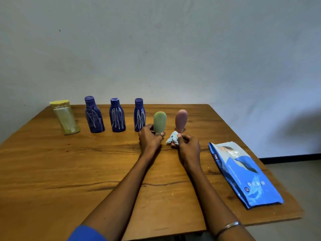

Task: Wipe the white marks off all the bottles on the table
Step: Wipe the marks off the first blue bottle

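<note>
Left hand (149,136) curled round base of green bottle (159,122), upright, no marks showing. Right hand (187,145) pinching crumpled pale-blue wipe (172,140) just beside it, above wooden table (69,171). Pink bottle (181,120) upright behind wipe, no marks visible. Three blue bottles (117,117) and yellow bottle (66,117) standing in row to left, all streaked white. Blue wipes packet (243,173) lying flat at right. Bangle (227,227) on right wrist.

Three dark blue bottles (117,116) and a yellow bottle (66,117) carry white scribbles. The green bottle (159,122) and pink bottle (181,120) look plain. The wipe pack (243,173) is blue.
</note>
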A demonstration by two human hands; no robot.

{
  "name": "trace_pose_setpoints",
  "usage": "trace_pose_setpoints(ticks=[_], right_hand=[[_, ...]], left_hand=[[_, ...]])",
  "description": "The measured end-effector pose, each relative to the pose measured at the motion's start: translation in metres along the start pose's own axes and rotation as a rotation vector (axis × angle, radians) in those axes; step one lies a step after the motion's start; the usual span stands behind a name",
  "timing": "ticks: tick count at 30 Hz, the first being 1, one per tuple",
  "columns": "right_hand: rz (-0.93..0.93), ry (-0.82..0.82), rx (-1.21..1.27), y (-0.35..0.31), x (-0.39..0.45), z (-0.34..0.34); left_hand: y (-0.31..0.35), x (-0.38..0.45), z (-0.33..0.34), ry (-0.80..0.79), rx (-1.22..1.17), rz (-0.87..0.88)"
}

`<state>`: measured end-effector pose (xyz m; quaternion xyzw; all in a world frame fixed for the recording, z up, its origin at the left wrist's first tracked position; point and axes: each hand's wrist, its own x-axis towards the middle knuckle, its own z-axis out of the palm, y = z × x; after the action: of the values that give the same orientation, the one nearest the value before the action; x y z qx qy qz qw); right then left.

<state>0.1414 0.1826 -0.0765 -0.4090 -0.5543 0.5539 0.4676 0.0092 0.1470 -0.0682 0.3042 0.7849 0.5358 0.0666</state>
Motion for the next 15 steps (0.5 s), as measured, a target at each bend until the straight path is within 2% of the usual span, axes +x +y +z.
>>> trace_pose_setpoints(ticks=[15], right_hand=[[-0.01,-0.002,-0.03,0.014,0.03,-0.002]], left_hand=[[0.011,0.016,0.027,0.037,0.052,-0.044]])
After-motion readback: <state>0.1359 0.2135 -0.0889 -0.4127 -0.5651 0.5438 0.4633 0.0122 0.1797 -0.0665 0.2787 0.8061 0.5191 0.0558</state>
